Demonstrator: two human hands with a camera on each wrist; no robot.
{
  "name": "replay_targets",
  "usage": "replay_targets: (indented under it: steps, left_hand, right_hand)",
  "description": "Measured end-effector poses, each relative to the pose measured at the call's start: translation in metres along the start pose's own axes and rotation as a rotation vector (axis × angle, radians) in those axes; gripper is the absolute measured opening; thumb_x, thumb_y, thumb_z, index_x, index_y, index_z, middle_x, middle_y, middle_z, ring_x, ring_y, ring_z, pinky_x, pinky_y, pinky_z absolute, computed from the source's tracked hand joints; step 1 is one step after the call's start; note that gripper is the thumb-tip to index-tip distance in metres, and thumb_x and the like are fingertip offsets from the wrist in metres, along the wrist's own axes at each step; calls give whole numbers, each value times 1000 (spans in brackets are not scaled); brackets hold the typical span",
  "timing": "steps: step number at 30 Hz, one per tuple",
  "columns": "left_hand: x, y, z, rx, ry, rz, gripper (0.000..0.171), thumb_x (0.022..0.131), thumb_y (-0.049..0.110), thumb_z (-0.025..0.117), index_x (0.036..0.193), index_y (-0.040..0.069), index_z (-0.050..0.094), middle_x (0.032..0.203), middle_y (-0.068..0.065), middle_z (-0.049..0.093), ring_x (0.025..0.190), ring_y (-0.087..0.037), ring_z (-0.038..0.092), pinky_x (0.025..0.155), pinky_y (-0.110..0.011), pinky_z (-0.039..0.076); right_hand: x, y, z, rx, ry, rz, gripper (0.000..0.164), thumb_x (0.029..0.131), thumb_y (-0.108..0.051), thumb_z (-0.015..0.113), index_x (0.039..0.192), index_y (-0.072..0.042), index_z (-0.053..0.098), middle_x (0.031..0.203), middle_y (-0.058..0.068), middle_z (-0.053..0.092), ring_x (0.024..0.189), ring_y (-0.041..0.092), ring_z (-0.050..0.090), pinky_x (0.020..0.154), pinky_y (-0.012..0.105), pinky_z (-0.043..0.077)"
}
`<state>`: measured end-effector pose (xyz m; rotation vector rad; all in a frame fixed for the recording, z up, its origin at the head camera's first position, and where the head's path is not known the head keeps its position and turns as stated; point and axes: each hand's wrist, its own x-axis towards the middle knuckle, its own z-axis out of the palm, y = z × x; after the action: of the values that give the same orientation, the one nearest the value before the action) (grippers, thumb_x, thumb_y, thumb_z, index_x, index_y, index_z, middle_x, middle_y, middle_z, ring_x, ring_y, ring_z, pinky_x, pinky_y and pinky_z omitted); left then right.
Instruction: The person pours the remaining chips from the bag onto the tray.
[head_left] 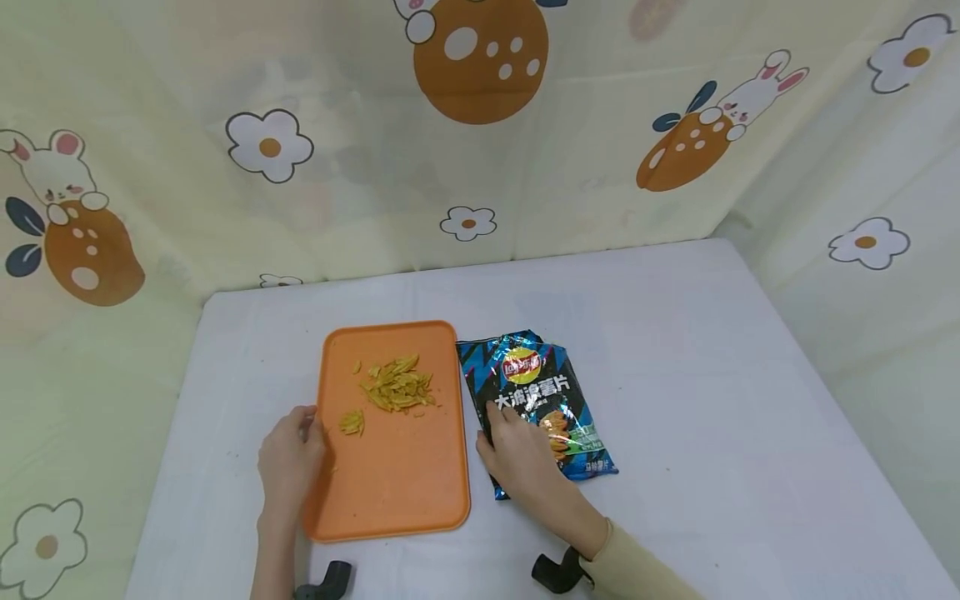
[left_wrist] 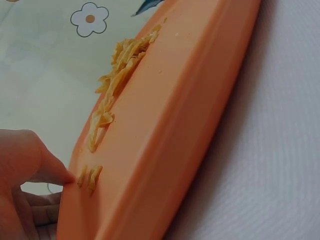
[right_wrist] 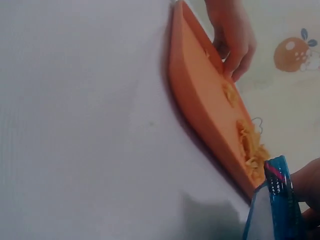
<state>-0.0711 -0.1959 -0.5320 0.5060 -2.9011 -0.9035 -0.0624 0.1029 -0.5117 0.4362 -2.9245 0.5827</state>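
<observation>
An orange tray [head_left: 397,492] holds a heap of broken yellow potato chips [head_left: 397,385] and a smaller cluster [head_left: 352,422] to its left. My left hand [head_left: 291,458] pinches the tray's left rim; in the left wrist view the thumb lies on the rim. Right of the tray is a blue and black potato chip bag [head_left: 521,364], its upper left corner at the tray's edge. My right hand [head_left: 525,467] grips the bag's lower left side, fingers over its printed front. In the right wrist view, the bag [right_wrist: 282,220] partly hides that hand.
A white cloth covers the table [head_left: 675,400]. Behind it hangs a pale curtain [head_left: 360,208] printed with rabbits and flowers. Black curved pieces [head_left: 330,581] show below each wrist at the near edge. A few crumbs lie on the tray.
</observation>
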Motion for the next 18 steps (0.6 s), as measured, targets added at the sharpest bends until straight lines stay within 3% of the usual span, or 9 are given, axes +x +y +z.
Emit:
replay_targets:
  steps: [10, 18]
  left_hand:
    - [0, 1, -1, -12, -36, -39, 29, 98, 13, 50, 122, 0, 61, 112, -24, 66, 105, -41, 63, 88, -54, 50]
    - [1, -1, 1, -2, -16, -28, 28, 98, 13, 51, 121, 1, 61, 112, -23, 67, 104, -40, 63, 87, -53, 51]
  right_hand:
    - [4, 5, 19, -48, 50, -7, 37, 85, -22, 72, 113, 1, 68, 85, 13, 71, 41, 7, 45, 35, 14, 26]
    - [8, 11, 30, -84, 80, -52, 37, 85, -24, 71, 114, -1, 69, 81, 9, 69, 40, 6, 41, 35, 14, 22]
